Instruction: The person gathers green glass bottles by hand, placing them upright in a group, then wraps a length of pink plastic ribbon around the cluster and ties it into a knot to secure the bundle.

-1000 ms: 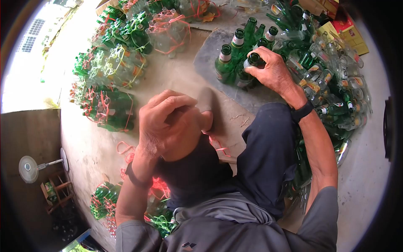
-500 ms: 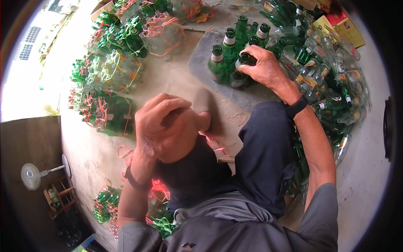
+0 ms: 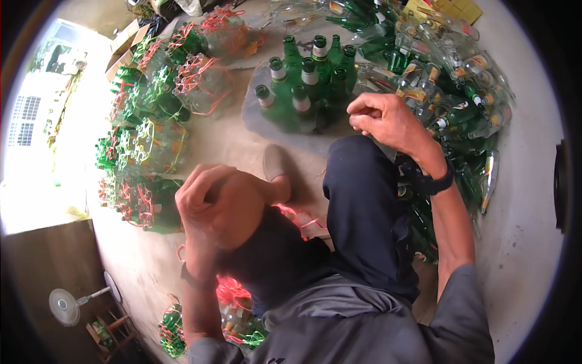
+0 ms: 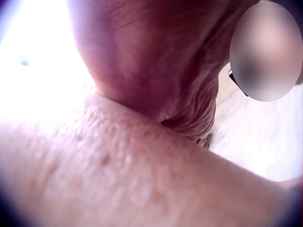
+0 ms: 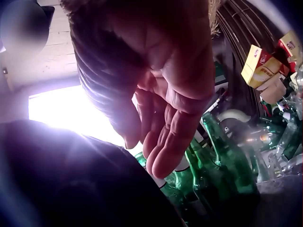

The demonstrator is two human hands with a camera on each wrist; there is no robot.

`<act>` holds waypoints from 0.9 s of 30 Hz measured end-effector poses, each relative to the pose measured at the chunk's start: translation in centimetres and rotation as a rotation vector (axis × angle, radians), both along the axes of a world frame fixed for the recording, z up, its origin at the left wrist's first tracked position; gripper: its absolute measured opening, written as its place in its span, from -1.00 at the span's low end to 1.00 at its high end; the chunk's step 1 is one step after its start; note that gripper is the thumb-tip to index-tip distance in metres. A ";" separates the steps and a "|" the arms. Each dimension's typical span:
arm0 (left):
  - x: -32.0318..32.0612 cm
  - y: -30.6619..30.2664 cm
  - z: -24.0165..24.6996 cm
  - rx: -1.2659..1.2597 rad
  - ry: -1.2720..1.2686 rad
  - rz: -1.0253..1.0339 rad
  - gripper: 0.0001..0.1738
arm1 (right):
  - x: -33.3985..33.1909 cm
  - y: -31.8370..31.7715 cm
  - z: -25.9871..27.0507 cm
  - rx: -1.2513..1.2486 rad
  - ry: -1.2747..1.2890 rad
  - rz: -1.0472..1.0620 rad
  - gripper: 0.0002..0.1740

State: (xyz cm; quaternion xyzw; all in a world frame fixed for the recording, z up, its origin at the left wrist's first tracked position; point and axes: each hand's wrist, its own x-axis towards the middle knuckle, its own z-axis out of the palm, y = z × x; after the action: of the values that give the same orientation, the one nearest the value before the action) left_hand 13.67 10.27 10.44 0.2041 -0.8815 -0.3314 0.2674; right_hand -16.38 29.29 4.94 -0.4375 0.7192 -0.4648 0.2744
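Several green glass bottles stand upright in a tight cluster on a dark mat in the head view, some with white neck labels. My right hand is just right of them, near my right knee, its fingers loosely bent and holding nothing. From the right wrist view, the same hand hangs in front of the green bottle necks. My left hand rests on my bare left knee, fingers loosely curled. Skin fills most of the left wrist view.
Loose clear and green bottles lie heaped on the right. Bundles of bottles tied with red and green string line the left side. Red string lies by my left leg. A white fan stands at lower left.
My right hand has let go of a green bottle, which now stands in the cluster, and has drawn back to the right. The head view has shifted; my left hand stays on the knee.
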 end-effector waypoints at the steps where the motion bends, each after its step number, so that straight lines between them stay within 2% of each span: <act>1: -0.1 0.2 0.2 -0.002 0.002 -0.021 -0.79 | 0.3 1.5 -0.1 -0.006 0.013 -0.031 -0.86; 2: -0.1 0.4 0.4 -0.015 -0.016 -0.013 -0.79 | 0.4 3.1 -1.0 -0.032 0.097 -0.069 -0.86; 5: -0.2 0.5 0.0 -0.040 -0.046 -0.036 -0.81 | 0.9 8.5 -4.7 0.074 -0.097 -0.198 -0.86; 7: 0.1 0.4 -0.8 -0.096 -0.051 0.034 -0.83 | 1.6 13.0 -7.7 0.166 -0.133 -0.299 -0.87; 9: 0.5 0.1 -1.1 -0.106 -0.030 -0.042 -0.85 | 3.0 18.7 -10.8 0.277 -0.186 -0.397 -0.87; 11: 1.1 -0.4 -1.8 -0.057 -0.060 0.001 -0.85 | 4.7 24.8 -14.2 0.250 -0.014 -0.443 -0.89; 12: 0.7 0.4 -1.6 -0.028 -0.052 0.014 -0.84 | 5.7 28.3 -16.5 0.254 -0.246 -0.567 -0.87; 13: 0.5 1.1 -1.4 -0.004 -0.044 0.033 -0.84 | 7.1 31.3 -17.1 0.271 -0.260 -0.600 -0.87; 15: 0.5 0.9 -1.9 0.046 -0.078 0.098 -0.81 | 10.8 37.7 -17.8 0.527 -0.519 -0.998 -0.86; 18: -0.2 1.5 -1.5 0.095 -0.116 0.041 -0.75 | 14.8 44.7 -22.3 0.507 -0.576 -1.159 -0.85; 19: -0.4 1.5 -1.6 0.061 -0.135 0.093 -0.76 | 16.0 46.3 -23.7 0.508 -0.585 -1.169 -0.85; 21: -0.7 1.4 -2.0 0.026 -0.154 0.135 -0.77 | 17.6 48.1 -24.7 0.702 -0.201 -1.074 -0.85; 22: -0.9 1.4 -2.0 0.032 -0.157 0.135 -0.78 | 18.2 48.3 -24.7 0.706 -0.209 -1.083 -0.85; 24: -1.2 1.6 -2.1 0.036 -0.160 0.126 -0.79 | 19.2 48.4 -24.9 0.596 -0.463 -1.355 -0.81; 25: -1.5 2.3 -1.9 0.059 -0.160 0.145 -0.78 | 19.5 48.8 -25.2 0.594 -0.467 -1.363 -0.81; 27: -2.0 2.8 -1.8 0.082 -0.161 0.159 -0.77 | 19.7 49.4 -26.2 0.304 -0.876 -1.618 -0.65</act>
State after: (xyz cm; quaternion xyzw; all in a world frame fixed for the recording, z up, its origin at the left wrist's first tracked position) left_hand 11.65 13.05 8.67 0.3103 -0.8667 -0.3276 0.2127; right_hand 3.34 78.72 -21.28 0.4515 0.6907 -0.5392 0.1683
